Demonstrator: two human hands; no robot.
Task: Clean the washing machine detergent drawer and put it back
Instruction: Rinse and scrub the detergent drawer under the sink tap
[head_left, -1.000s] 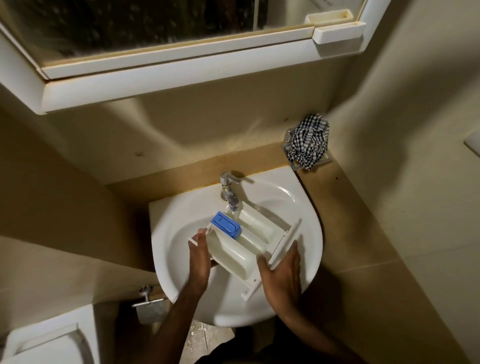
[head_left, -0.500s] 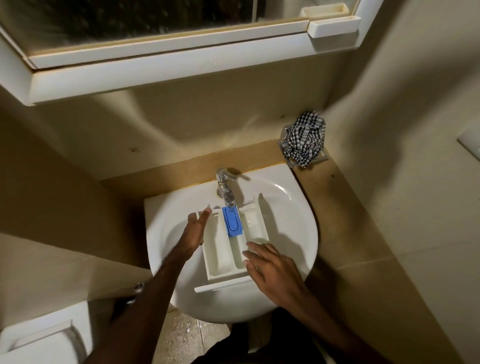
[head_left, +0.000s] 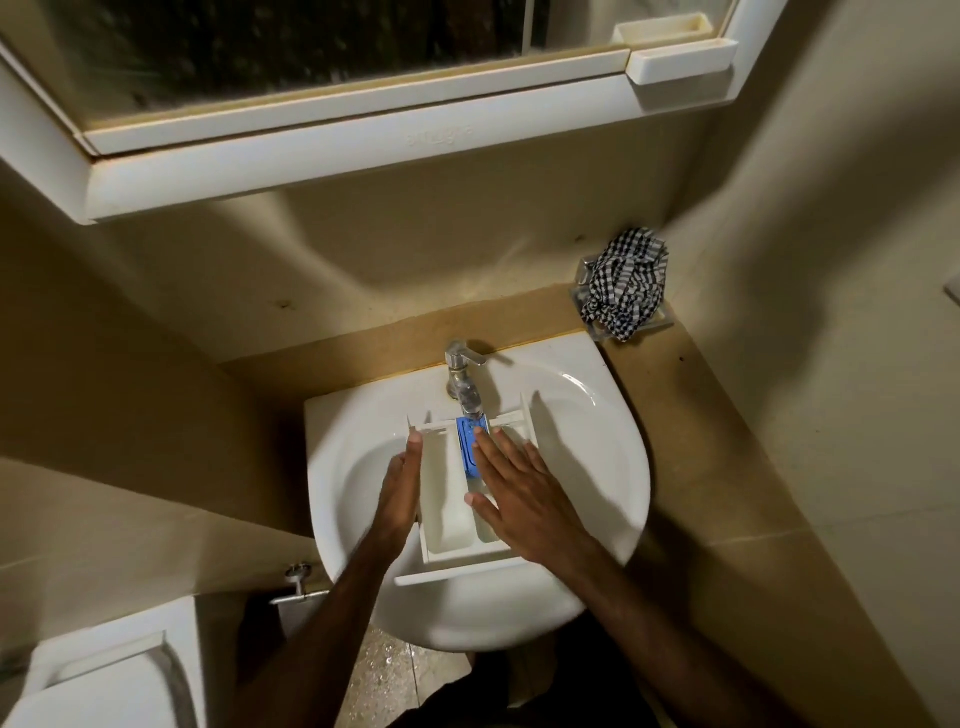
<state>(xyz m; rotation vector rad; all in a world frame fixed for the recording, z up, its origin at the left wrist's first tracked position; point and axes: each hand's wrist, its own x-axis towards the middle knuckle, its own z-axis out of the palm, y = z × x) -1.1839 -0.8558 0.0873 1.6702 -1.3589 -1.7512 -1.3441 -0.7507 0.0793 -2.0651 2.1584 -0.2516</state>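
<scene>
One checkered cloth (head_left: 625, 283) right of tap (head_left: 464, 375)

sink (head_left: 597, 467): glossy white ceramic, smooth, centre of frame.
detergent drawer (head_left: 441, 499): white plastic, smooth, slightly matt, with a wet blue plastic insert (head_left: 467, 441).
tap (head_left: 462, 374): polished metal, dulled in spots, above the drawer.
cloth (head_left: 626, 283): woven black-and-white checked fabric, crumpled, upper right.
counter (head_left: 691, 415): matt tan surface, faintly speckled, right of the sink.
cabinet frame (head_left: 363, 156): white plastic, yellowed at the edges, top of frame.
floor (head_left: 384, 670): speckled tile, wet sheen, bottom centre.
</scene>
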